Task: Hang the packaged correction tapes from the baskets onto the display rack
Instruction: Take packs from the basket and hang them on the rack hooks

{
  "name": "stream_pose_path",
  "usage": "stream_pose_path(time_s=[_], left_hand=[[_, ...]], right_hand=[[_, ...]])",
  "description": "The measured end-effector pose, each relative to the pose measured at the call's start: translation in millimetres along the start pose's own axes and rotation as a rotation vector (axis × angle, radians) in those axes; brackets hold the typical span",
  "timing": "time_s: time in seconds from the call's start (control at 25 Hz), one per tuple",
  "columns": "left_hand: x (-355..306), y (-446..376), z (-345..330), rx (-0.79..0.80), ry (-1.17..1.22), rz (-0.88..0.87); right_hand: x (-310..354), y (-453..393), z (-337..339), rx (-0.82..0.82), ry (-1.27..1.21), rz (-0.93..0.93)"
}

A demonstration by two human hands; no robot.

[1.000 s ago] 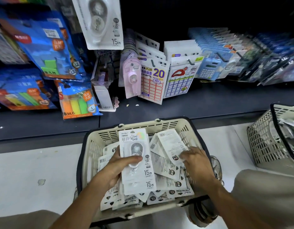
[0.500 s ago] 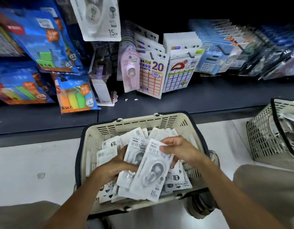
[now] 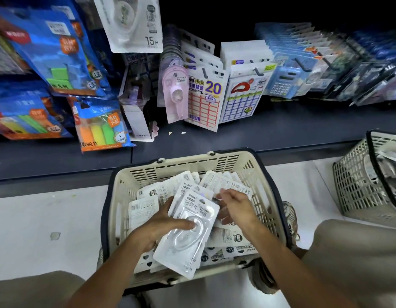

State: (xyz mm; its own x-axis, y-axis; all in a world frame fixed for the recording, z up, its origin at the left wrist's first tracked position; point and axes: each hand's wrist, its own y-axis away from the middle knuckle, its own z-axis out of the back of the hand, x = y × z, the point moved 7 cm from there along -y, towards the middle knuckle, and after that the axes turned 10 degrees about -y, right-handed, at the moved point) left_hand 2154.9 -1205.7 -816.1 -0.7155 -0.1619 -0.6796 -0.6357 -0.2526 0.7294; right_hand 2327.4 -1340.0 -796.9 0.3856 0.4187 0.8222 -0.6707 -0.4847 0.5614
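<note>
A cream basket on the floor in front of me holds several white packaged correction tapes. My left hand grips a small stack of these packs above the basket, thumb across the top pack's clear blister. My right hand hovers just right of the stack with fingers loosely curled and nothing plainly held. One correction tape pack marked 15m hangs on the display rack at top centre.
The dark rack carries blue sticky-note packs, a pink correction tape, label sheets and calculators. A dark shelf ledge runs below them. A second cream basket with packs stands at right. My knees frame the bottom corners.
My right hand laid another pack onto the stack in my left hand, then let go and drew back slightly to the right. The view shifted down a little.
</note>
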Motion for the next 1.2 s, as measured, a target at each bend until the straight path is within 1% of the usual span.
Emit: stream_pose_path(time_s=[0.04, 0.08, 0.12, 0.16, 0.2, 0.24, 0.28, 0.36, 0.4, 0.44, 0.48, 0.52, 0.56, 0.6, 0.64, 0.68, 0.72, 0.76, 0.84, 0.96, 1.0, 1.08, 1.2], left_hand=[[1, 1, 2, 0.001, 0.055, -0.004], [2, 1, 6, -0.008, 0.103, -0.005], [3, 1, 11, -0.024, 0.141, -0.007], [4, 1, 18, -0.04, 0.165, -0.014], [4, 1, 23, -0.056, 0.179, -0.026], [4, 2, 28, -0.081, 0.19, -0.031], [4, 1, 32, -0.112, 0.2, -0.035], [1, 0, 38, -0.165, 0.229, -0.054], [-2, 1, 40, -0.191, 0.239, -0.069], [-4, 2, 42, -0.224, 0.245, -0.084], [-6, 3, 44, -0.262, 0.239, -0.096], [-8, 4, 46, -0.296, 0.229, -0.106], [-10, 4, 47, -0.32, 0.219, -0.111], [-13, 4, 46, -0.328, 0.215, -0.118], [-16, 5, 44, -0.322, 0.213, -0.127], [-19, 7, 41, -0.303, 0.207, -0.139], [-24, 9, 38, -0.28, 0.198, -0.152], [-28, 11, 34, -0.256, 0.187, -0.168], [-33, 13, 31, -0.222, 0.176, -0.191], [-40, 16, 35, -0.224, 0.185, -0.215], [-40, 17, 36, -0.225, 0.192, -0.215], [-41, 17, 35, -0.221, 0.192, -0.216], [-49, 17, 26, -0.163, 0.204, -0.251]], right_hand=[[6, -5, 21, -0.108, 0.268, 0.12], [11, -9, 33, -0.141, 0.632, 0.23], [6, -16, 33, -0.062, 0.966, 0.276], [-4, -23, 33, 0.044, 1.187, 0.266], [-10, -28, 33, 0.117, 1.32, 0.254], [-11, -31, 32, 0.145, 1.412, 0.257], [-7, -35, 33, 0.135, 1.465, 0.284], [6, -38, 37, 0.108, 1.421, 0.352], [17, -35, 41, 0.054, 1.331, 0.405], [33, -29, 45, -0.015, 1.186, 0.49], [56, -20, 49, -0.085, 0.974, 0.592], [80, -13, 55, -0.135, 0.706, 0.664], [102, -9, 60, -0.13, 0.429, 0.689], [124, -6, 62, -0.063, 0.211, 0.679], [144, -3, 59, 0.05, 0.079, 0.645], [157, -1, 54, 0.169, 0.022, 0.583], [164, 2, 50, 0.261, 0.034, 0.516], [167, 6, 47, 0.318, 0.069, 0.461], [163, 10, 51, 0.325, 0.107, 0.417], [163, 8, 76, 0.222, -0.033, 0.405], [163, 7, 82, 0.216, -0.09, 0.388], [162, 6, 81, 0.272, -0.136, 0.343], [151, 10, 50, 0.378, -0.012, 0.309]])
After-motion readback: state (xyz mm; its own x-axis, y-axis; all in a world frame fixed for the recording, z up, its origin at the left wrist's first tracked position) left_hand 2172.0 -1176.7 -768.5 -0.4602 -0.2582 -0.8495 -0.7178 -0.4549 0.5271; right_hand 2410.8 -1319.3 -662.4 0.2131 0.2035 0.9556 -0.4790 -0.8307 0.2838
